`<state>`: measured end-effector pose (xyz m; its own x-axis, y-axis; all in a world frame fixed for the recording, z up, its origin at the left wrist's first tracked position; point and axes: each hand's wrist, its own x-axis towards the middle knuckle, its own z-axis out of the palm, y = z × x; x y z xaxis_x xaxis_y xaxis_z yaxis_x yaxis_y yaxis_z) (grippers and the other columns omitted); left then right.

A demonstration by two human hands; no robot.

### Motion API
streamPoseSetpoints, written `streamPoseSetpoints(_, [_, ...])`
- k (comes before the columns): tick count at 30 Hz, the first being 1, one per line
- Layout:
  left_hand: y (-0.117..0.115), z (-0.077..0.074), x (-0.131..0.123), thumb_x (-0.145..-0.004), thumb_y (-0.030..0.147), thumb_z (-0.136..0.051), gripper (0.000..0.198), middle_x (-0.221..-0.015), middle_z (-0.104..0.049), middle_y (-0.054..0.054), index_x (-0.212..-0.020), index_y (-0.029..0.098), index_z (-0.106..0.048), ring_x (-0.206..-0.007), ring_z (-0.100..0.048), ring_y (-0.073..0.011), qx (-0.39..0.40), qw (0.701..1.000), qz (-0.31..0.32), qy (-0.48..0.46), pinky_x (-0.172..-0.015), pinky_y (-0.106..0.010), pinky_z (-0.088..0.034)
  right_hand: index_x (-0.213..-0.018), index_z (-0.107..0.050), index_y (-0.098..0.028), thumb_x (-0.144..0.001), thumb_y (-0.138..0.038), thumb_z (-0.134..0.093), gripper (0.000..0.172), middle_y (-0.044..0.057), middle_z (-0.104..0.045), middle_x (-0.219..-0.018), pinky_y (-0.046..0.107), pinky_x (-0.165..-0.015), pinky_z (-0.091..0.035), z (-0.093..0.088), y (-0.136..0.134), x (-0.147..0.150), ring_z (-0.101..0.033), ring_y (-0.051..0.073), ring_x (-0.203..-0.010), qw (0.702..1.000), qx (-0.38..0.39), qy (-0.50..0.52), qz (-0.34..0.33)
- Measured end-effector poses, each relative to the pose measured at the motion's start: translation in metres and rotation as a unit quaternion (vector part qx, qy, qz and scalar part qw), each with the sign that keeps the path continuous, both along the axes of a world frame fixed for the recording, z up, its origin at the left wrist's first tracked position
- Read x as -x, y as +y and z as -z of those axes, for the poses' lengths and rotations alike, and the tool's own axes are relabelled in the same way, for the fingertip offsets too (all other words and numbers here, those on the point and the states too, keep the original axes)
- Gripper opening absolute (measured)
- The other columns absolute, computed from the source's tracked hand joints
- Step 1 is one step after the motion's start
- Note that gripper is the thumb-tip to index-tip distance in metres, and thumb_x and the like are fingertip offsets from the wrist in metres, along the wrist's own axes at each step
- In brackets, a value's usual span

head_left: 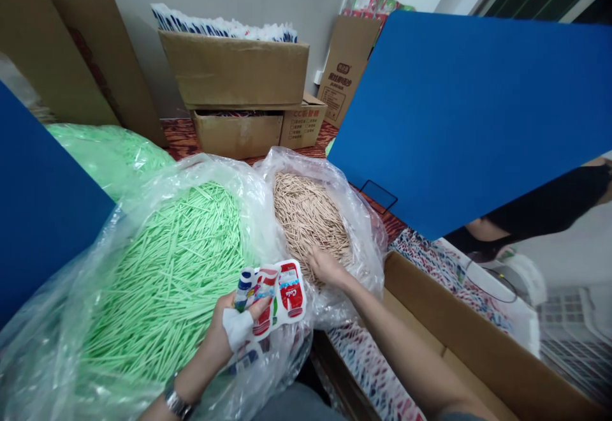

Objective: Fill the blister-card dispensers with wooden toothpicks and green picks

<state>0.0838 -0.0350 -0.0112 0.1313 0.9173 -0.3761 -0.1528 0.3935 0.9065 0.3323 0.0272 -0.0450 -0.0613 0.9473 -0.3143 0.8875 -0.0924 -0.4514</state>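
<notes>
1. Nearest us, our left hand [220, 320] has its thumb and fingers clamped on flat, glossy plastic packets printed in red, white and blue [290, 290], fanned above the near edge of the green pile; we judge that this edge grip leaves the printed faces uncovered.
2. A crumpled white scrap [238, 330] lies against that hand, above our silver metal wristwatch [178, 402].
3. Our right hand [329, 268] reaches into thin tan sticks [310, 210]; its fingertips are buried among them, so we cannot tell whether those fingers are together or apart.
4. Clear plastic bags with wide-open mouths hold the tan sticks and, to our left, thin pale-green sticks [176, 268]; standing side by side, both seem placed within easy reach.
5. Farther out, a long open brown cardboard box [444, 306] lies right, below a large flat blue panel [463, 115].
6. Behind, a brown carton of upright packets [234, 70] sits on another carton [239, 134], probably stacked to save floor.
</notes>
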Motion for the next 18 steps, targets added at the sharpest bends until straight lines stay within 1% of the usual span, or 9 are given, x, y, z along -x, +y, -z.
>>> streamPoseSetpoints(1, [0.001, -0.001, -0.001, -0.059, 0.031, -0.08, 0.033, -0.069, -0.072, -0.01, -0.077, 0.006, -0.071, -0.064, -0.065, -0.0245, -0.005, 1.0, 0.011, 0.0, -0.061, -0.035, -0.056, -0.101, -0.05, -0.021, -0.095, -0.032, -0.03, 0.024, 0.01, -0.067, -0.101, 0.033, -0.074, -0.052, -0.002, 0.0, -0.003, -0.066, 0.019, -0.088, 0.994, -0.002, 0.101, 0.041])
streamPoseSetpoints(2, [0.001, -0.002, -0.002, -0.062, 0.034, -0.078, 0.033, -0.071, -0.072, -0.01, -0.078, 0.006, -0.07, -0.066, -0.066, -0.0247, -0.011, 1.0, 0.025, 0.001, -0.061, -0.035, -0.055, -0.097, -0.048, -0.022, -0.095, -0.036, -0.031, 0.023, 0.008, -0.067, -0.096, 0.032, -0.07, -0.053, -0.005, 0.0, -0.004, -0.066, 0.018, -0.082, 0.971, 0.002, 0.22, 0.089])
streamPoseSetpoints(4, [0.003, -0.002, -0.006, -0.065, 0.035, -0.076, 0.032, -0.073, -0.072, -0.01, -0.079, 0.007, -0.07, -0.066, -0.065, -0.0238, -0.022, 0.999, 0.042, 0.001, -0.061, -0.033, -0.054, -0.088, -0.044, -0.023, -0.09, -0.047, -0.041, 0.024, 0.001, -0.063, -0.078, 0.031, -0.06, -0.054, -0.012, 0.0, -0.003, -0.063, 0.016, -0.066, 0.882, 0.017, 0.437, 0.176])
streamPoseSetpoints(6, [0.006, -0.001, -0.011, -0.066, 0.033, -0.076, 0.031, -0.072, -0.072, -0.008, -0.082, 0.007, -0.07, -0.065, -0.064, -0.0219, -0.035, 0.998, 0.053, -0.011, -0.061, -0.032, -0.053, -0.084, -0.042, -0.023, -0.08, -0.052, -0.057, 0.033, -0.006, -0.053, -0.065, 0.028, -0.054, -0.052, -0.021, -0.001, 0.004, -0.056, 0.012, -0.053, 0.801, 0.012, 0.559, 0.214])
streamPoseSetpoints(8, [0.008, 0.002, -0.015, -0.067, 0.03, -0.076, 0.029, -0.071, -0.071, -0.007, -0.085, 0.008, -0.071, -0.064, -0.063, -0.0203, -0.056, 0.996, 0.067, -0.02, -0.062, -0.03, -0.052, -0.088, -0.044, -0.024, -0.073, -0.051, -0.067, 0.039, -0.009, -0.045, -0.061, 0.024, -0.05, -0.049, -0.036, -0.002, 0.015, -0.049, 0.008, -0.048, 0.751, -0.015, 0.623, 0.218])
streamPoseSetpoints(11, [0.01, 0.004, -0.019, -0.072, 0.028, -0.072, 0.025, -0.076, -0.071, -0.006, -0.09, 0.01, -0.07, -0.067, -0.062, -0.0196, -0.105, 0.992, 0.069, -0.011, -0.064, -0.029, -0.05, -0.092, -0.047, -0.023, -0.075, -0.05, -0.067, 0.038, -0.008, -0.044, -0.065, 0.025, -0.053, -0.049, -0.063, -0.006, 0.035, -0.049, 0.008, -0.051, 0.727, -0.066, 0.657, 0.191])
streamPoseSetpoints(14, [0.011, 0.003, -0.019, -0.075, 0.025, -0.07, 0.025, -0.086, -0.07, -0.007, -0.097, 0.012, -0.069, -0.077, -0.061, -0.0199, -0.162, 0.985, 0.06, 0.021, -0.072, -0.028, -0.049, -0.091, -0.046, -0.024, -0.083, -0.05, -0.058, 0.03, -0.006, -0.047, -0.068, 0.03, -0.064, -0.052, -0.089, -0.01, 0.055, -0.054, 0.011, -0.059, 0.715, -0.159, 0.664, 0.153])
streamPoseSetpoints(16, [0.012, 0.003, -0.018, -0.075, 0.024, -0.07, 0.024, -0.086, -0.069, -0.006, -0.097, 0.013, -0.069, -0.078, -0.06, -0.0195, -0.19, 0.979, 0.049, 0.052, -0.072, -0.027, -0.047, -0.093, -0.045, -0.025, -0.089, -0.048, -0.051, 0.025, -0.005, -0.047, -0.067, 0.034, -0.073, -0.052, -0.1, -0.012, 0.068, -0.058, 0.013, -0.065, 0.71, -0.224, 0.657, 0.119])
streamPoseSetpoints(18, [0.011, 0.002, -0.017, -0.076, 0.025, -0.069, 0.019, -0.082, -0.067, -0.004, -0.091, 0.013, -0.069, -0.075, -0.058, -0.0187, -0.204, 0.975, 0.042, 0.075, -0.07, -0.026, -0.046, -0.096, -0.043, -0.026, -0.093, -0.047, -0.045, 0.021, -0.005, -0.047, -0.067, 0.037, -0.081, -0.05, -0.103, -0.014, 0.08, -0.06, 0.015, -0.071, 0.715, -0.274, 0.638, 0.086])
